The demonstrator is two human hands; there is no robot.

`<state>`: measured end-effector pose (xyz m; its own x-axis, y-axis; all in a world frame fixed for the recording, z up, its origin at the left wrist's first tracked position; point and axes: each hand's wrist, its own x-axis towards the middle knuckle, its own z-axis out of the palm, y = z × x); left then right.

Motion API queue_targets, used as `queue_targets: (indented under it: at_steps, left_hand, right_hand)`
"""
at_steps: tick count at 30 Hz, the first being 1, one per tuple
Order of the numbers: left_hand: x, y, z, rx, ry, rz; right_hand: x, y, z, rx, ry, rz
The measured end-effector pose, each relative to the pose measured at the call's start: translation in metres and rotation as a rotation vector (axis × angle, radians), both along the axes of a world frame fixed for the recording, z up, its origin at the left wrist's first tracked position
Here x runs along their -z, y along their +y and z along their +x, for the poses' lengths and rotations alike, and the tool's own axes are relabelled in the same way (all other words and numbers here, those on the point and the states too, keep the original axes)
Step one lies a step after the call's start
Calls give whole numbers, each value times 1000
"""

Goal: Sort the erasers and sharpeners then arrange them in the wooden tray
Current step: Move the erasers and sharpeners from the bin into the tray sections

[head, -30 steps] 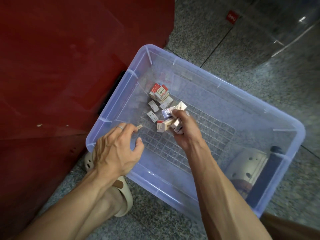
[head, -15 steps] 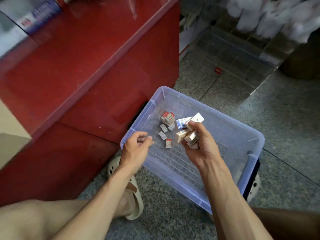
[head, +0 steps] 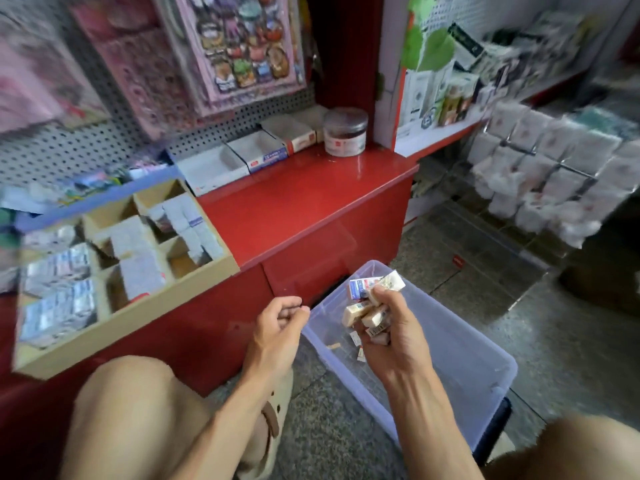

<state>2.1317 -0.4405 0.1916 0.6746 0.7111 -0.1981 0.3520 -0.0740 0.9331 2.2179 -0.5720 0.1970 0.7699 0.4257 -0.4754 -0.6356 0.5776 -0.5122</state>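
Note:
My right hand (head: 388,327) is shut on a bunch of small wrapped erasers (head: 363,306), held above the near-left end of a clear bluish plastic bin (head: 485,344) on the floor. A few loose erasers (head: 356,341) lie on the bin's bottom below that hand. My left hand (head: 280,323) hovers just left of the bin's corner with its fingers curled together and nothing visible in them. The wooden tray (head: 138,317) sits at the left on the red counter. Its compartments hold stacks of white and blue-white packs (head: 138,258), blurred here.
The red counter (head: 311,202) has open cardboard boxes (head: 242,155) and a round lidded jar (head: 344,131) along its back, under a pegboard of sticker sheets (head: 239,46). White packets (head: 540,174) hang on a rack at right. My knee (head: 121,410) and sandal (head: 270,420) are below.
The view has swung up from the bin to the counter and tray. My right hand has lifted its erasers out of the bin. My left hand has closed and drawn back past the bin's corner.

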Motion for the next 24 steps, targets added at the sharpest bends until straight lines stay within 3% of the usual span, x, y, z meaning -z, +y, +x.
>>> queue_targets:
  at_steps: [7,16,20,24]
  left_hand:
    - [-34,21,-45,-50,-145,141]
    - [-67,46,-78,82,-379,214]
    - [-71,68,-78,57,-360,331]
    - [-67,96,-83,19,-378,224]
  right_hand:
    - [-55,42,-44,-74,-34,84]
    - [-69,109,-64,-189,-182,48]
    - [-72,130,-71,-228,-215,30]
    - [-77,147,-64,-153,-171,24]
